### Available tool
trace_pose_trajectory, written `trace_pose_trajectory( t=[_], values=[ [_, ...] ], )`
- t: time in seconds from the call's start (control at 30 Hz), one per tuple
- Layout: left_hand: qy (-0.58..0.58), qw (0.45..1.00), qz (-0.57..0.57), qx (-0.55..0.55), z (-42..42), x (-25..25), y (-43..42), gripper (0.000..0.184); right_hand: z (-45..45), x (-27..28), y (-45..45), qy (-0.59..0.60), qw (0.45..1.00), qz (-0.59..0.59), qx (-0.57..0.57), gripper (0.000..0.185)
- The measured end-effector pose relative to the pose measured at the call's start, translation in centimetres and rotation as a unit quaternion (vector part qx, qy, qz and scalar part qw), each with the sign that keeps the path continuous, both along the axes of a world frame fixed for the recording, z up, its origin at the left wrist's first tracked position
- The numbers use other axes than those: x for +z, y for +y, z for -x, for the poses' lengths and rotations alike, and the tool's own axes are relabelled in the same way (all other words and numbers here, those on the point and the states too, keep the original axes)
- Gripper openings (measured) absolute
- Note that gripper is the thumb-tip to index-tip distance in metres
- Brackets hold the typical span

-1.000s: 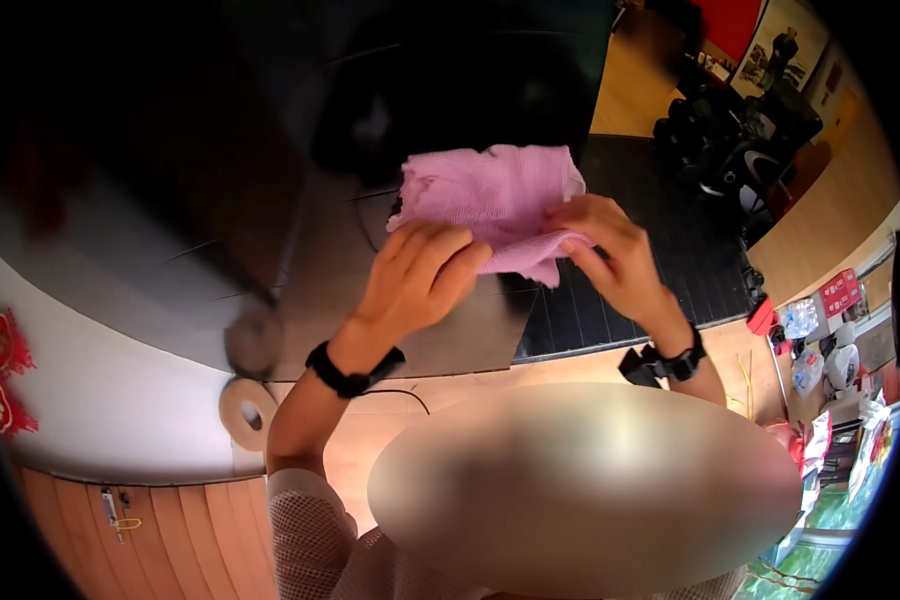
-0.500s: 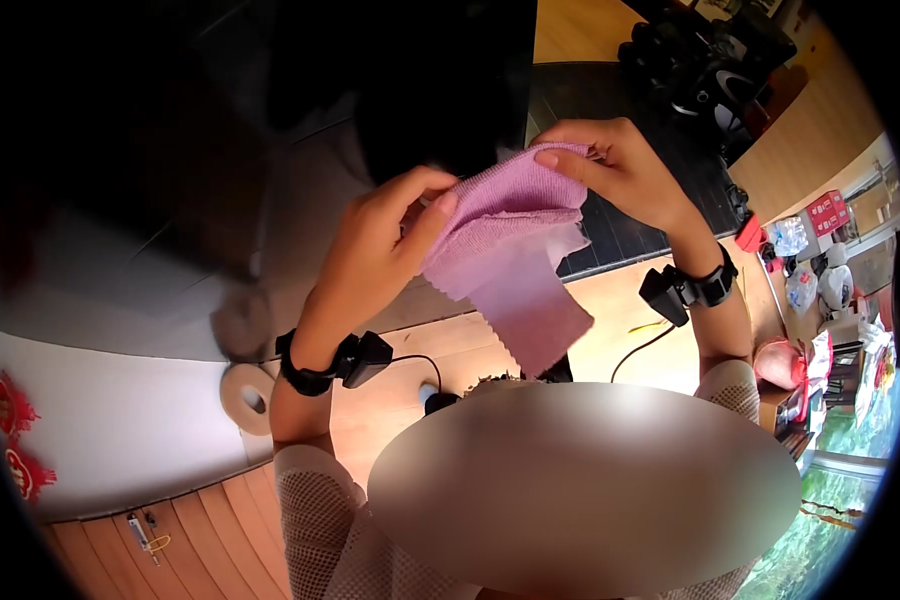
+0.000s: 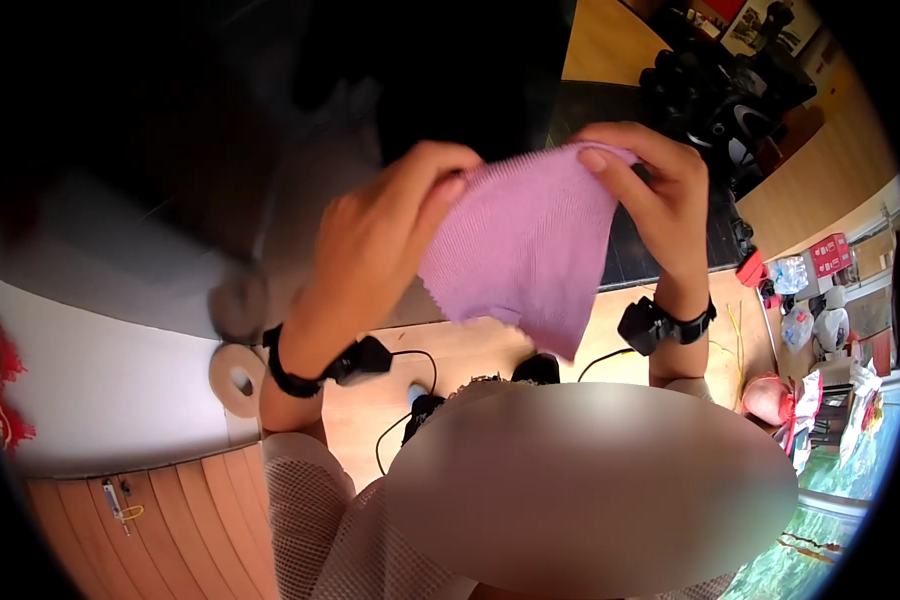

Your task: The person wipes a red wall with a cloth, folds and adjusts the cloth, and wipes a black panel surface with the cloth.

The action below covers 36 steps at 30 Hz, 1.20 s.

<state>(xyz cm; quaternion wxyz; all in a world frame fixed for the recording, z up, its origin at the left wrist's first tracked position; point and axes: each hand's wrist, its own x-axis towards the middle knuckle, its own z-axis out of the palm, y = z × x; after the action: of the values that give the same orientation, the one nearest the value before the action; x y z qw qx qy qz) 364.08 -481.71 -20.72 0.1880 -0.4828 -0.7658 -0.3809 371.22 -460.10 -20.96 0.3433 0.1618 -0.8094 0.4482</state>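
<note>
A ribbed pink cloth (image 3: 530,245) hangs in the air between the person's two hands, above the pale wooden floor (image 3: 470,350) and in front of a dark, glossy surface. The left hand (image 3: 395,205) pinches its upper left corner between thumb and bent fingers; just where the fingertips close on the fabric is partly hidden. The right hand (image 3: 665,180) pinches the upper right corner, thumb on the near side, fingers curled behind the edge. Between the two grips the top edge runs fairly straight, rising a little toward the right hand, while the lower part drops loosely to a pointed corner. The left edge and part of the bottom look finely toothed — small zigzags all along.

Each wrist wears a black strap with a boxy device on it, the left device (image 3: 362,360) and the right device (image 3: 645,325), and a thin black cable leads off from each. A dark shoe (image 3: 537,368) shows on the floor below the cloth. Behind the cloth and the right hand lies a black slatted panel (image 3: 635,250).

Off to the left, a tan ring-shaped roll (image 3: 238,380) sits by the white surface (image 3: 120,390), with red decorations (image 3: 5,355) farther out. Over on the right — near the window — I see a red box (image 3: 830,255) and clear plastic bags (image 3: 798,325).
</note>
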Motion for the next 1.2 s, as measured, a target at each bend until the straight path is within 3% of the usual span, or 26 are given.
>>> trace_pose_trajectory(
  t=[0.07,0.2,0.3,0.4,0.6,0.8,0.9,1.0,1.1,1.2],
  values=[
    [-0.084,0.995,0.053,0.011,0.7,0.1,-0.4,0.020,0.7,-0.7,0.0,-0.072,0.996,0.045,0.003,0.014],
    [-0.120,0.989,0.031,-0.085,0.2,0.6,-0.9,0.037,1.7,-1.3,-0.3,-0.086,0.987,0.120,0.066,0.015],
    [0.010,0.998,0.033,-0.052,0.6,0.0,-0.4,0.033,2.3,-1.5,-0.2,-0.069,0.991,0.094,0.069,0.016],
    [-0.031,0.994,0.107,-0.007,1.4,0.4,-1.2,0.024,2.5,-1.5,0.2,-0.075,0.994,0.063,0.047,0.014],
    [-0.069,0.995,-0.022,-0.069,0.8,0.0,-0.7,0.014,2.1,-1.4,0.1,-0.024,0.996,0.068,0.049,0.012],
    [-0.049,0.995,-0.089,-0.007,1.2,-0.2,-0.8,0.015,2.7,-1.1,-0.3,-0.006,1.000,0.005,-0.008,0.017],
    [-0.030,0.996,-0.078,-0.001,0.9,-0.1,-0.9,0.018,3.3,-1.1,0.3,0.091,0.984,-0.130,-0.076,0.020],
    [-0.051,0.996,-0.067,0.006,0.5,-0.1,-1.4,0.015,3.5,-1.3,0.5,0.083,0.980,-0.157,-0.084,0.021],
    [-0.073,0.990,-0.118,-0.012,0.8,-0.1,-1.2,0.012,2.9,-0.4,0.3,-0.038,0.991,0.078,0.099,0.020],
    [-0.094,0.988,-0.126,0.001,0.2,0.4,-1.2,0.011,2.5,0.1,0.2,-0.041,0.985,0.099,0.134,0.025]
  ],
)
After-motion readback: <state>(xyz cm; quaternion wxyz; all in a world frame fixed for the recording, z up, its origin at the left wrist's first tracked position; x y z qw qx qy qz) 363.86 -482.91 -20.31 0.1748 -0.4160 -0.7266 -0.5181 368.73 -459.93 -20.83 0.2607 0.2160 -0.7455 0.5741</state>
